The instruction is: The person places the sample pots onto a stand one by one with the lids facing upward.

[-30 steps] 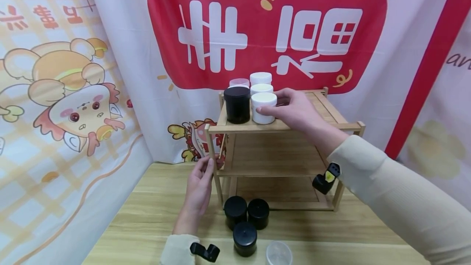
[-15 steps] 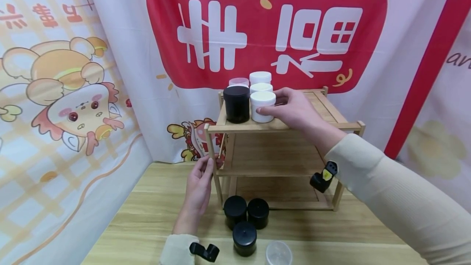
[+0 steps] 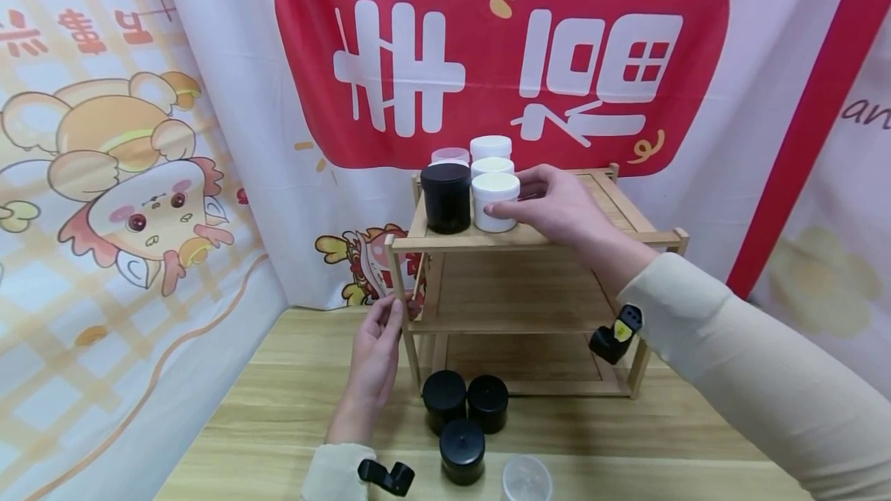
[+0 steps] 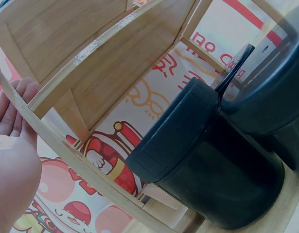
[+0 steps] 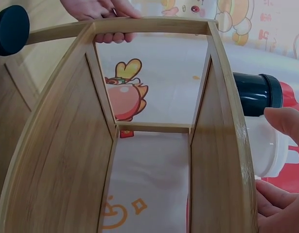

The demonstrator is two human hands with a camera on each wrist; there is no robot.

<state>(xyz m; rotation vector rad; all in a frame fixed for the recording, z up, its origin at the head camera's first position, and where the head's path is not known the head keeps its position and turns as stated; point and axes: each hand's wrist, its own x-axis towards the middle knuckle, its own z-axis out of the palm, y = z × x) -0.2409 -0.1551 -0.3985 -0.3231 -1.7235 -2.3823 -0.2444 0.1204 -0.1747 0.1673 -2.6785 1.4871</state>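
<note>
On the top shelf of a wooden rack (image 3: 536, 240), my right hand (image 3: 565, 207) grips a white lidded jar (image 3: 495, 211) by its side, thumb in front and fingers behind. The same white jar (image 5: 261, 145) shows between thumb and fingers in the right wrist view. Left of it stands a black jar (image 3: 447, 199). Two more white jars (image 3: 491, 148) are lined up behind, beside a translucent-topped container (image 3: 449, 155). Lower down, my left hand (image 3: 374, 354) holds the rack's left front post, its fingers wrapped behind the wood (image 5: 116, 37).
Three black jars (image 3: 462, 451) stand on the wooden table (image 3: 278, 408) before the rack's left part. A clear cup (image 3: 527, 478) is nearer to me. The rack's two lower shelves (image 3: 515, 292) lie beneath the top one. Printed curtains (image 3: 237, 99) hang behind and at left.
</note>
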